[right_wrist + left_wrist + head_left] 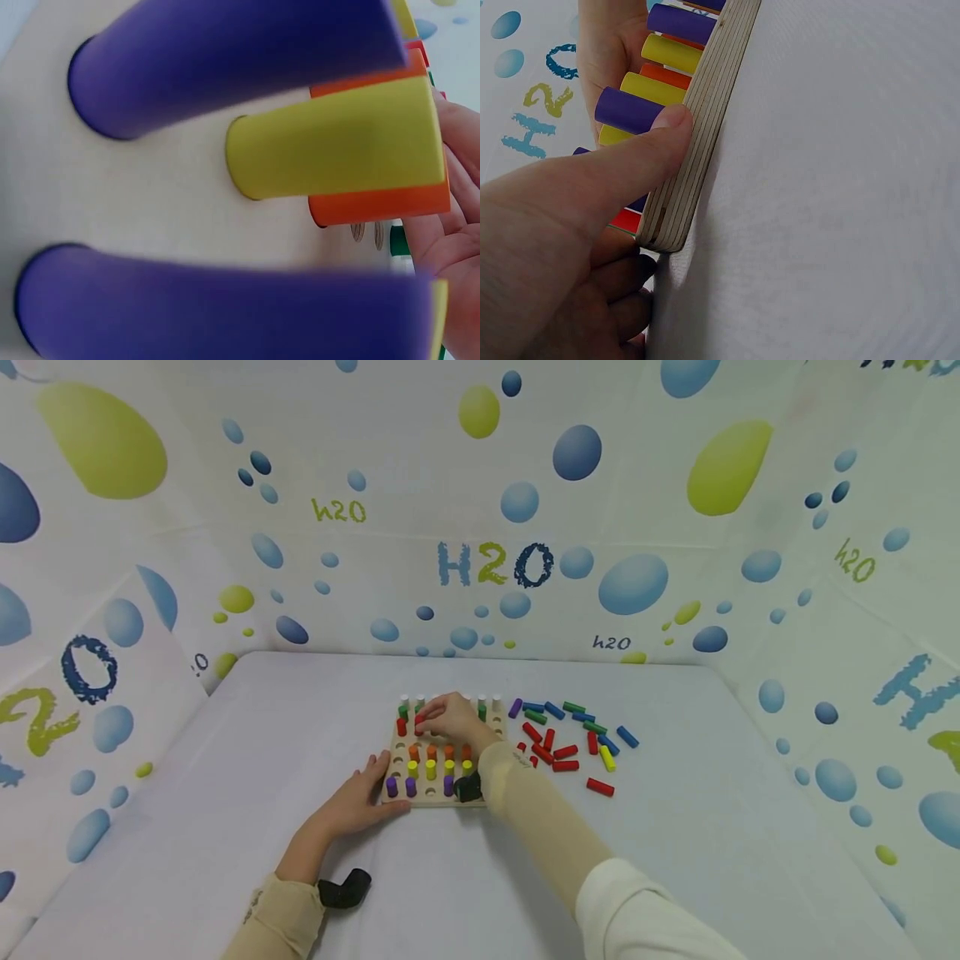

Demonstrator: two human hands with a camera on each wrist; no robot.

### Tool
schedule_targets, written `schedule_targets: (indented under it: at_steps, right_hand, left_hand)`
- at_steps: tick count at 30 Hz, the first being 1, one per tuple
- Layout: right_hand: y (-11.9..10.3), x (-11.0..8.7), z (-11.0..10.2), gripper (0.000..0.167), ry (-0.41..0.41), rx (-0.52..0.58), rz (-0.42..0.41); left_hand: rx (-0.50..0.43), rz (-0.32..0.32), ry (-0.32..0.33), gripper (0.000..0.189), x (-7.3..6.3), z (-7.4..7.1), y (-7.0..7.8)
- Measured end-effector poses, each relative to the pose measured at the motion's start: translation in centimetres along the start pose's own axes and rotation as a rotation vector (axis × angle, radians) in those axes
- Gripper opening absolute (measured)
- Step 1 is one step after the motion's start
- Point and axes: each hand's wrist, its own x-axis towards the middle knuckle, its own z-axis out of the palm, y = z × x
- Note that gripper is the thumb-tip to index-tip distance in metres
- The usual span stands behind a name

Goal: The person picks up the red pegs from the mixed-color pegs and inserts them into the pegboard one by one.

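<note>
A wooden pegboard (442, 804) lies on the table with rows of coloured pegs standing in its holes. My left hand (358, 797) grips its near left corner. In the left wrist view the thumb (671, 127) presses on the front edge, beside a purple peg (626, 109), and the other fingers bend along the side. Over the row behind the orange pegs, my right hand (453, 718) pinches a red peg (420, 724) with its fingertips. Another red peg (401, 727) stands just left of it. The right hand and forearm hide part of the board's right side.
Loose red, blue, green, yellow and purple pegs are scattered on the table right of the board, including a red one (600, 787) nearest the front. A white cloth (187, 827) covers the table. Printed curtains hang behind and at both sides.
</note>
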Motion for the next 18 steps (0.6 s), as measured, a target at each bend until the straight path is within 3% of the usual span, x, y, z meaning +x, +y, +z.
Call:
schedule_targets:
  at_steps: [7, 18]
  right_hand:
    - [-0.44, -0.31, 0.01, 0.017, 0.029, -0.131, -0.018]
    - [-0.80, -0.63, -0.01, 0.026, 0.021, -0.191, -0.012]
  left_hand:
    - [-0.003, -0.005, -0.001, 0.098, 0.21, 0.06, 0.05]
    - [0.002, -0.010, -0.009, 0.099, 0.23, 0.14, -0.05]
